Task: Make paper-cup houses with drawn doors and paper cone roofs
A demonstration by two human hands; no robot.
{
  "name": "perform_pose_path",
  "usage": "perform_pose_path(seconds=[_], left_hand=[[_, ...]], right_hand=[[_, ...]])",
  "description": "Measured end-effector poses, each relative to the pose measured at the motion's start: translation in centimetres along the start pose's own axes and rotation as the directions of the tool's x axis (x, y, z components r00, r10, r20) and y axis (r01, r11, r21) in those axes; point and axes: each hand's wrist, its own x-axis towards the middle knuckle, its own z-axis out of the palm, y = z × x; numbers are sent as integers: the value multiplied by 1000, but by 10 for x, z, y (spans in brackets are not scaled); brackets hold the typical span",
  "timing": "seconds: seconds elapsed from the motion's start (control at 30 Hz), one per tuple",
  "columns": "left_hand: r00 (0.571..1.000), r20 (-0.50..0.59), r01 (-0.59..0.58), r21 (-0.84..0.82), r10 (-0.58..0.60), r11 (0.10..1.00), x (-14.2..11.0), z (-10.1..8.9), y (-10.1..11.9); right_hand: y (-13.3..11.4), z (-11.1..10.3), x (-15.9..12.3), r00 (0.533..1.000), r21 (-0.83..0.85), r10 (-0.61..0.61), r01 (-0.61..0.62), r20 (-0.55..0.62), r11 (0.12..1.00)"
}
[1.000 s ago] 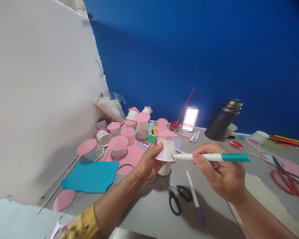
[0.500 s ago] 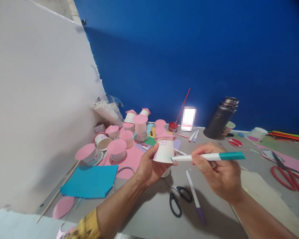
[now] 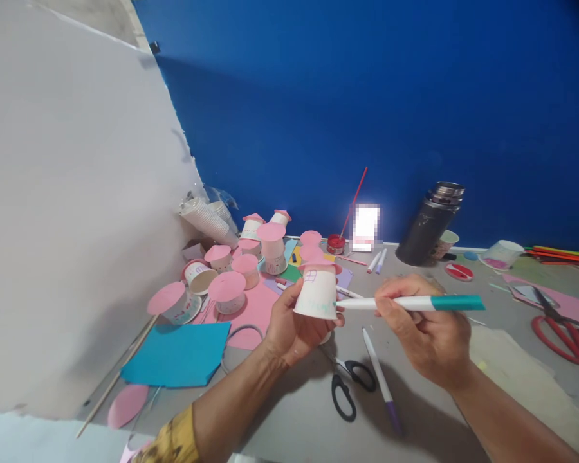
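My left hand (image 3: 294,325) is closed around a white paper cup (image 3: 318,292), held upside down with a pink paper roof on top. A purple window is drawn on the cup's side, and pale green marks run along its lower part. My right hand (image 3: 427,328) grips a white marker (image 3: 408,303) with a teal end, its tip at the cup's right side near the rim. Below the hands lie black-handled scissors (image 3: 352,379) and a white marker with a purple end (image 3: 380,373).
Several pink-topped cups (image 3: 226,292) stand at the left behind a blue paper sheet (image 3: 178,354). A dark flask (image 3: 427,225) and a red paint pot (image 3: 336,244) are at the back. Red-handled scissors (image 3: 560,341) lie far right; stacked cups (image 3: 207,218) lean back left.
More green marks show along the cup's lower side. The cup has turned slightly, its window shifting left, and the marker has moved a little to the right.
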Motion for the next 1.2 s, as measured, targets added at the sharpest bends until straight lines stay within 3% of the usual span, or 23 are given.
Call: perform_pose_path(seconds=[0.3, 0.5, 0.7, 0.87, 1.2], left_hand=[[997, -56, 43, -90, -49, 995, -2, 4, 0], [998, -23, 51, -101, -54, 994, -2, 2, 1], [1000, 1, 20, -15, -20, 1000, -1, 3, 3], [1000, -16, 10, 10, -9, 1000, -2, 0, 5], [990, -130, -59, -37, 53, 998, 1, -7, -3]], right_hand=[[6, 5, -3, 999, 157, -10, 5, 34, 988], [8, 1, -3, 998, 121, 30, -38, 63, 992], [12, 2, -1, 981, 105, 137, -124, -136, 987], [18, 2, -2, 968, 131, 197, -177, -153, 975], [13, 5, -4, 994, 214, 97, -83, -56, 973]])
